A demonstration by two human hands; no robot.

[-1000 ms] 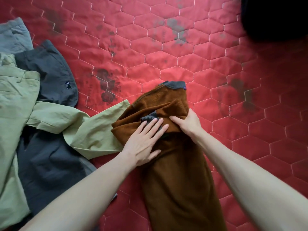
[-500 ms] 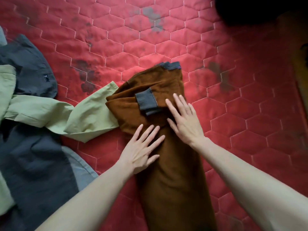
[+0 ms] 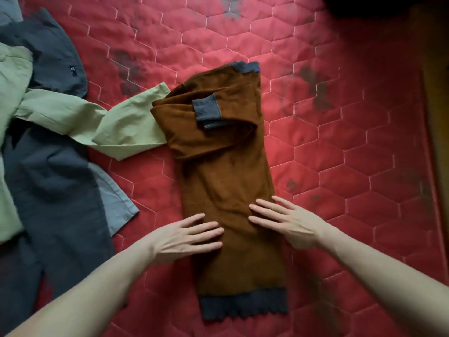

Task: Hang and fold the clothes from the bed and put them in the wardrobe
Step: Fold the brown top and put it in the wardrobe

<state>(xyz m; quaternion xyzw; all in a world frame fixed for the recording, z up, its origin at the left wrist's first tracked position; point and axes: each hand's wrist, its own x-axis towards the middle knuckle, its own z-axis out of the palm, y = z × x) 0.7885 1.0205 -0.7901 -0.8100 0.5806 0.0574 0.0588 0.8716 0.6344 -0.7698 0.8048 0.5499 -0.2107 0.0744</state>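
A brown sweater with grey cuffs and a grey hem lies folded lengthwise into a narrow strip on the red quilted bed. Its sleeves are folded across the upper part, one grey cuff on top. My left hand lies flat on the sweater's left edge, fingers spread. My right hand rests flat on its right side at about the same height. Neither hand grips the fabric.
A heap of unfolded clothes lies at the left: a light green shirt whose sleeve touches the sweater, and dark grey garments under and beside it. The bed's right edge runs along a dark wooden strip.
Both hands slid down the sweater from the folded sleeves near its top to its lower middle, flat on the cloth. The view shifted so the hem now shows.
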